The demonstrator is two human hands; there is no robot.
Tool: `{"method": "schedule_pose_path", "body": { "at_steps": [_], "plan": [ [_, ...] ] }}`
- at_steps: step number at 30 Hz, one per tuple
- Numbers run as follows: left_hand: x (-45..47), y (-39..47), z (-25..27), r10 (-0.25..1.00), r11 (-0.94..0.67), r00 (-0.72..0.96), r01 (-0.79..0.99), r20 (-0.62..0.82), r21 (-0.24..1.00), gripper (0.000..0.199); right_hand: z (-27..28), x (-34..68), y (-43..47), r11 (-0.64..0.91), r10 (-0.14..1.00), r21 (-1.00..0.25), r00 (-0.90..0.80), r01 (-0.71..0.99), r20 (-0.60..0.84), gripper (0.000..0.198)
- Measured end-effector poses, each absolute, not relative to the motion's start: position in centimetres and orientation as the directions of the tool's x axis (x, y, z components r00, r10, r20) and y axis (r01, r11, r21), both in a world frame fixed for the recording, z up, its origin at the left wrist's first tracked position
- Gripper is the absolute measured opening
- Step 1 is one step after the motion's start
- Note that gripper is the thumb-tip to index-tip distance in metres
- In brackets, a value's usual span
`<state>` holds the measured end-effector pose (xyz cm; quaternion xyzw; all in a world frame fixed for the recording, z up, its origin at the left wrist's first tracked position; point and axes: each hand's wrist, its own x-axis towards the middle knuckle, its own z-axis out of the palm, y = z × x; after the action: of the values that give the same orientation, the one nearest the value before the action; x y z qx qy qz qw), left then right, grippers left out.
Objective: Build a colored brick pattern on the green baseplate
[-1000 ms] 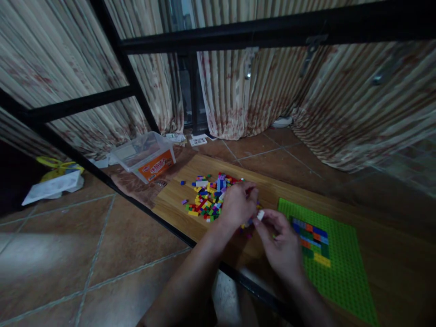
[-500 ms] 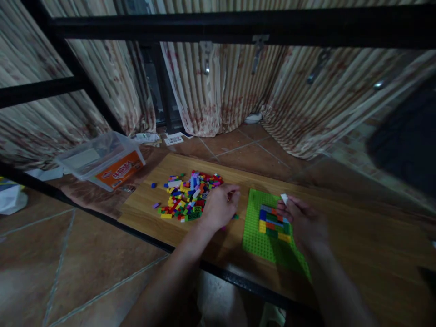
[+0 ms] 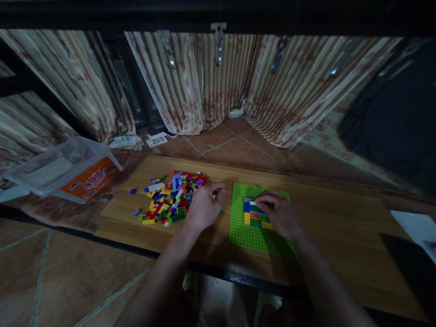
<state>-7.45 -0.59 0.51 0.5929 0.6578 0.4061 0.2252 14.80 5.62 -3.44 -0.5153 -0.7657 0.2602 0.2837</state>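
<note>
My right hand (image 3: 277, 214) reaches over the green baseplate (image 3: 240, 236), thumb and fingertips pinched on a small white brick (image 3: 252, 203). The white brick is at the top edge of a block of joined bricks (image 3: 254, 217) in blue, yellow, orange, green and grey; whether it is pressed down I cannot tell. My fingers cover the right part of that block. My left hand (image 3: 205, 206) hovers at the right edge of a pile of loose coloured bricks (image 3: 166, 200), its fingers curled together. What they hold, if anything, is hidden.
A clear plastic box (image 3: 68, 168) with an orange label stands left of the wooden tabletop (image 3: 327, 218). Two stray bricks lie left of the pile. Striped curtains (image 3: 190, 86) hang behind the table. A white paper (image 3: 413, 229) is at the far right, below a dark cloth-like shape (image 3: 391, 113).
My right hand has brought the white brick down and left onto the block of joined bricks. My left hand stays beside the pile, fingers curled. The camera view has shifted right.
</note>
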Motion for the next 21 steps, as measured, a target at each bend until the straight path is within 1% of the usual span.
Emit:
{"method": "schedule_pose_path", "body": {
  "at_steps": [3, 11, 21],
  "plan": [
    [-7.48, -0.53, 0.47, 0.964, -0.038, -0.187, 0.605, 0.188, 0.795, 0.025, -3.90, 14.99, 5.90, 0.346, 0.933, -0.676, -0.317, 0.651, 0.173, 0.016],
    [-7.49, -0.47, 0.37, 0.965, -0.041, -0.174, 0.634, 0.194, 0.772, 0.025, -4.07, 14.96, 5.99, 0.290, 0.952, -0.687, -0.276, 0.666, 0.135, 0.013],
    [-7.43, -0.50, 0.35, 0.969, -0.041, -0.158, 0.653, 0.189, 0.756, 0.025, -3.90, 14.94, 6.09, 0.260, 0.956, -0.696, -0.280, 0.670, 0.087, 0.013]
  ]
}}
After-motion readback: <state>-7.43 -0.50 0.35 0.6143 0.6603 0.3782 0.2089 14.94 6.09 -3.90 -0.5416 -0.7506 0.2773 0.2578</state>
